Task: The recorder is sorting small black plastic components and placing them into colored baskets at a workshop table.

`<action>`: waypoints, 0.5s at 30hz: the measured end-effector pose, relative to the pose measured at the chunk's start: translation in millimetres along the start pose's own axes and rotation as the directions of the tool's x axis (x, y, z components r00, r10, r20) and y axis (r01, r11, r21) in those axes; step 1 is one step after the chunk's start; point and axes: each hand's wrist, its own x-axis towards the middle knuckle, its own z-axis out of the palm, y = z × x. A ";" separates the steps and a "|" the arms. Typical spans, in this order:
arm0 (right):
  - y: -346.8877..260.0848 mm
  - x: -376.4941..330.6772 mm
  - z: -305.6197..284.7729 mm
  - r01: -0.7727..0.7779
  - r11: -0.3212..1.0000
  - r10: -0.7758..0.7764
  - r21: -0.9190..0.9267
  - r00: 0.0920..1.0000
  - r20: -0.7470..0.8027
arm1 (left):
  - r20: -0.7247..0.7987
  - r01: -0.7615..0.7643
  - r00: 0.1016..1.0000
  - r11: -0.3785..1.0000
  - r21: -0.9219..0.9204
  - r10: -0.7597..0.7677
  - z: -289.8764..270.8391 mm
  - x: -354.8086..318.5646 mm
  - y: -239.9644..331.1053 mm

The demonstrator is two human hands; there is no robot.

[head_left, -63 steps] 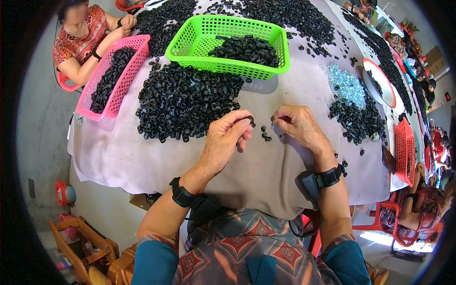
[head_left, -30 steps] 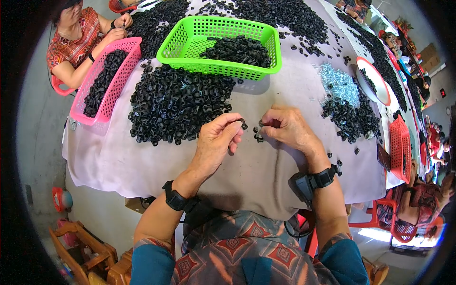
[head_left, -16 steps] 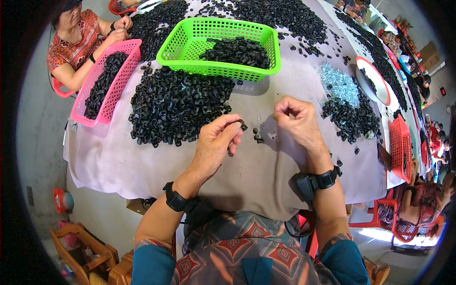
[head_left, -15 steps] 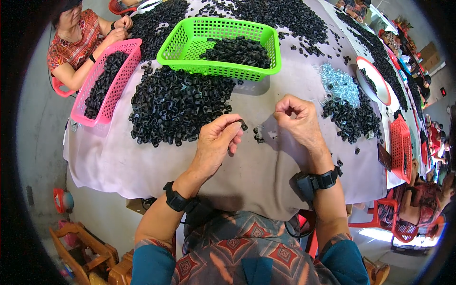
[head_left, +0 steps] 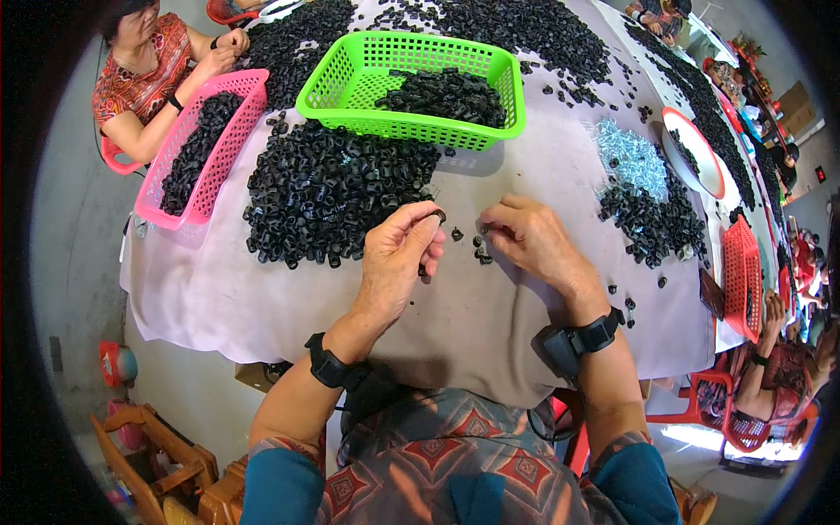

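Note:
My left hand is closed in a pinch on a small black plastic clip at its fingertips. More dark bits show below its curled fingers. My right hand has its thumb and forefinger drawn together beside a few loose black parts on the cloth; whatever is between those fingertips is too small to make out. One single black part lies between the two hands. Left of my left hand spreads a large heap of black clips.
A green basket partly filled with black parts stands ahead. Pink basket at left, beside a co-worker. On the right are clear small screws, a black heap, a white bowl and a red basket.
My right hand has moved left and down to the loose parts. A black part now lies just right of my left fingertips. My left hand has stayed nearly in place.

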 end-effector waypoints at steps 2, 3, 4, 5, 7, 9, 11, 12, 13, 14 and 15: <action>-7.5 2.5 4.7 0.057 0.995 -0.057 -0.086 0.998 -0.004 | -0.018 -0.016 1.000 1.000 -0.009 0.015 -0.1 1.0 -1.4; -10.6 3.3 6.0 0.109 0.979 -0.112 -0.174 0.994 -0.003 | 0.001 -0.004 1.000 1.000 -0.005 0.004 -0.7 1.2 -2.0; -11.4 3.7 6.9 0.110 0.979 -0.112 -0.172 0.994 -0.005 | 0.020 0.008 1.000 1.000 -0.001 -0.008 -0.9 1.1 -1.9; -11.8 3.9 8.0 0.067 0.975 -0.069 -0.210 0.998 0.000 | 0.020 0.008 1.000 1.000 0.002 -0.008 -0.7 0.5 -1.1; -10.3 3.4 8.7 0.023 0.968 -0.023 -0.251 1.000 0.001 | 0.027 0.035 0.999 0.999 0.005 -0.035 0.2 1.2 -0.8; -7.6 1.3 7.1 -0.067 0.997 0.070 0.030 0.994 -0.082 | 0.048 0.048 0.998 0.999 0.005 -0.048 1.3 -0.2 -1.2; -8.6 2.4 4.0 -0.119 0.985 0.132 0.122 0.986 -0.106 | 0.065 0.060 0.996 0.998 0.005 -0.060 2.2 -0.8 -0.3; -9.3 2.3 3.5 -0.173 0.962 0.202 0.213 0.971 -0.124 | 0.074 0.057 0.996 0.998 0.015 -0.058 2.6 -1.3 0.6; -10.3 2.1 4.9 -0.173 0.961 0.202 0.214 0.972 -0.123 | 0.084 0.055 0.995 0.998 0.026 -0.057 2.7 -1.5 0.7; -12.0 2.1 7.3 -0.197 0.855 0.278 0.480 0.955 -0.103 | 0.083 0.056 0.995 0.998 0.026 -0.058 2.5 -1.1 0.1; -14.7 2.2 9.0 -0.202 0.677 0.344 0.707 0.937 -0.061 | 0.112 0.077 0.991 0.997 0.013 -0.078 2.5 -1.2 0.4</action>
